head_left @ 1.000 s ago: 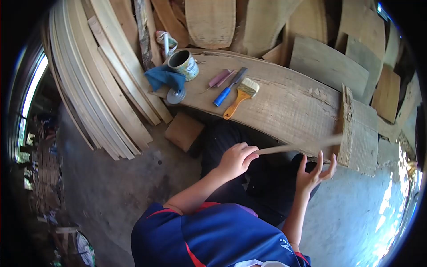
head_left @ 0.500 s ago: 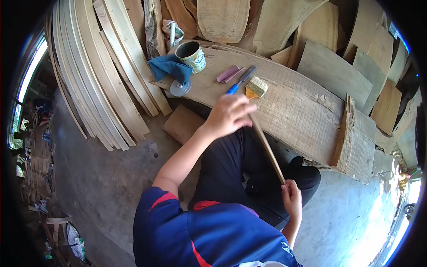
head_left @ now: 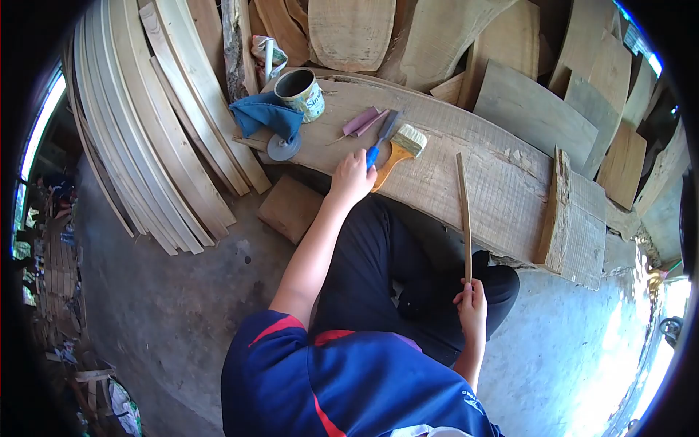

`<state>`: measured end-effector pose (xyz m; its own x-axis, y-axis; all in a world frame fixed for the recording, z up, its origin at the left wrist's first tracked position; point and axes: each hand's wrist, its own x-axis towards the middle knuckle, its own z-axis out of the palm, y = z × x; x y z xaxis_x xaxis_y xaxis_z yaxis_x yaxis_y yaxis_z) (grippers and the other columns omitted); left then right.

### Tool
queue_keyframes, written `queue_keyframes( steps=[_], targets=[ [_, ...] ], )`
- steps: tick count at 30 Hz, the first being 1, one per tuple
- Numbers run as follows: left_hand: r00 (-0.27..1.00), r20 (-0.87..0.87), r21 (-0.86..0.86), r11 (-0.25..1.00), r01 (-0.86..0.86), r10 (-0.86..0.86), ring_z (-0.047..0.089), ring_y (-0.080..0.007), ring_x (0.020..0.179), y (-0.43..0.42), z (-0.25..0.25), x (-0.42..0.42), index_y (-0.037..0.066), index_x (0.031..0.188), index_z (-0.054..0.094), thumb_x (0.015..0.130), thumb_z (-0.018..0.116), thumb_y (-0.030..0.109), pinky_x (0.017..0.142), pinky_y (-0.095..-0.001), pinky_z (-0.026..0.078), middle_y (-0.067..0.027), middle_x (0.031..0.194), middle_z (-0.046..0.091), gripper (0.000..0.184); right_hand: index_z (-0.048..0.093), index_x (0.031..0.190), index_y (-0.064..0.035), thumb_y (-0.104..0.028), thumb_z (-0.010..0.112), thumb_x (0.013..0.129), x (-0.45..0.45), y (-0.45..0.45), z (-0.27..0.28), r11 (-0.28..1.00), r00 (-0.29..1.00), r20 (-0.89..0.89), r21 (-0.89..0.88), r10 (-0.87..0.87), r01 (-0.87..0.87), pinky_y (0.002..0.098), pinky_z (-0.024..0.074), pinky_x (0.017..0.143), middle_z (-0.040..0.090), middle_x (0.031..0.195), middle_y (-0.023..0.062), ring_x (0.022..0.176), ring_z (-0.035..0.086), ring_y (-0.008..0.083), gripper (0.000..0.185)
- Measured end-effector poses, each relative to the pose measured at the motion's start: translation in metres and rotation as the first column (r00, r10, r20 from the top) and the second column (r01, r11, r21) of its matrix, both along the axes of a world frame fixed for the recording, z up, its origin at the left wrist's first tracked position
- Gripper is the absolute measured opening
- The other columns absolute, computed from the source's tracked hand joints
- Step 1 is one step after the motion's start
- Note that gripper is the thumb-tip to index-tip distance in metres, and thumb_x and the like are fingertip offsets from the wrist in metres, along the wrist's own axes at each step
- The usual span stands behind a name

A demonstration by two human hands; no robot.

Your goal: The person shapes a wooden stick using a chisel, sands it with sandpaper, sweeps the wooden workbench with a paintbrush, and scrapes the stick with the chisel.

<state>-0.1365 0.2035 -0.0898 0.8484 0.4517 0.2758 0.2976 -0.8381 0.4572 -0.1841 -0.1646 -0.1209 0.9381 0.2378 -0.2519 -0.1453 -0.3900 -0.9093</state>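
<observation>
My left hand (head_left: 354,177) is closing on the blue handle of the chisel (head_left: 381,140), just beside the brush (head_left: 400,151) on the plank (head_left: 495,178). My right hand (head_left: 472,302) is gripping one end of the thin wooden strip (head_left: 464,215), whose other end is pointing away from me, over the plank.

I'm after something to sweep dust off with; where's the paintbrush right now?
In the head view, the paintbrush lies on the wooden plank, bristles away from the person, just right of the blue-handled chisel at the left hand.
</observation>
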Motion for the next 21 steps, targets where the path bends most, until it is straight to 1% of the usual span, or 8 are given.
queue_keyframes(
  steps=[2,5,7,10,13,17,20,21],
  targets=[
    [0.999,-0.031,-0.090,0.996,0.015,-0.018,0.058,-0.0410,0.080,-0.005,0.005,-0.014,-0.002,0.090,0.051,0.077,0.060,0.020,0.072,-0.0478,0.047,-0.0241,0.082,0.059,0.027,0.053,0.100,-0.0097,-0.026,0.039,0.098,-0.001,0.004,0.002,1.000,0.998,-0.049,-0.013,0.028,-0.028,0.0189,0.0283,0.041,0.041,0.058,-0.0040,0.048,0.036,0.0035,0.022],
    [1.000,0.028,-0.131,0.991,-0.009,0.013,0.060,-0.0406,0.073,-0.027,0.012,-0.045,-0.005,0.079,0.053,0.074,0.060,0.019,0.068,-0.0479,0.049,-0.0257,0.076,0.059,0.025,0.053,0.101,-0.0124,-0.027,0.039,0.098,0.000,0.008,0.003,0.996,0.983,-0.183,0.086,0.018,-0.002,0.0179,0.0270,0.041,0.040,0.059,-0.0048,0.048,0.034,0.0026,0.021],
    [0.995,0.060,-0.163,0.984,-0.072,0.083,0.060,-0.0416,0.068,-0.035,-0.001,-0.057,-0.004,0.081,0.051,0.076,0.056,0.019,0.065,-0.0504,0.049,-0.0251,0.070,0.059,0.024,0.053,0.102,-0.0136,-0.029,0.039,0.098,0.002,0.009,0.001,0.994,0.977,-0.210,0.113,0.020,0.004,0.0170,0.0255,0.040,0.040,0.060,-0.0047,0.046,0.033,0.0023,0.022],
    [0.987,-0.040,-0.313,0.936,-0.161,0.156,0.058,-0.0442,0.066,-0.040,-0.007,-0.069,-0.004,0.090,0.045,0.084,0.046,0.017,0.062,-0.0532,0.045,-0.0271,0.064,0.057,0.022,0.051,0.106,-0.0119,-0.033,0.039,0.098,0.005,0.008,0.000,0.983,0.965,-0.259,0.183,0.042,0.006,0.0167,0.0247,0.038,0.038,0.060,-0.0045,0.045,0.032,0.0023,0.026],
    [0.990,0.004,-0.412,0.903,-0.123,0.137,0.058,-0.0420,0.064,-0.037,0.000,-0.077,-0.002,0.090,0.047,0.091,0.045,0.025,0.059,-0.0486,0.045,-0.0241,0.064,0.057,0.027,0.050,0.109,-0.0112,-0.037,0.039,0.097,0.006,0.008,-0.001,0.948,0.945,-0.323,0.313,0.048,0.058,0.0169,0.0256,0.039,0.036,0.061,-0.0035,0.046,0.030,0.0032,0.030],
    [0.992,0.022,-0.327,0.938,-0.113,0.127,0.060,-0.0406,0.069,-0.034,0.003,-0.076,-0.002,0.094,0.052,0.089,0.051,0.030,0.062,-0.0469,0.046,-0.0237,0.069,0.060,0.032,0.047,0.125,-0.0097,-0.037,0.043,0.096,0.005,0.008,0.007,0.874,0.897,-0.435,0.462,0.075,0.152,0.0163,0.0278,0.043,0.039,0.065,-0.0026,0.052,0.036,0.0042,0.040],
    [0.966,0.197,-0.399,0.914,-0.075,0.166,0.062,-0.0368,0.074,-0.039,0.010,-0.077,0.000,0.086,0.058,0.081,0.061,0.020,0.064,-0.0435,0.048,-0.0225,0.076,0.062,0.021,0.045,0.129,-0.0103,-0.035,0.044,0.096,0.009,0.007,0.007,0.861,0.910,-0.402,0.494,0.102,0.122,0.0172,0.0301,0.041,0.041,0.066,-0.0025,0.054,0.040,0.0043,0.041],
    [0.963,0.234,-0.451,0.892,-0.011,0.131,0.063,-0.0357,0.075,-0.040,0.012,-0.077,0.000,0.089,0.055,0.078,0.064,0.016,0.064,-0.0418,0.048,-0.0214,0.078,0.062,0.021,0.044,0.129,-0.0087,-0.033,0.044,0.096,0.009,0.008,0.010,0.877,0.923,-0.377,0.467,0.079,0.116,0.0179,0.0362,0.040,0.043,0.068,-0.0017,0.055,0.043,0.0048,0.041]
  ],
)
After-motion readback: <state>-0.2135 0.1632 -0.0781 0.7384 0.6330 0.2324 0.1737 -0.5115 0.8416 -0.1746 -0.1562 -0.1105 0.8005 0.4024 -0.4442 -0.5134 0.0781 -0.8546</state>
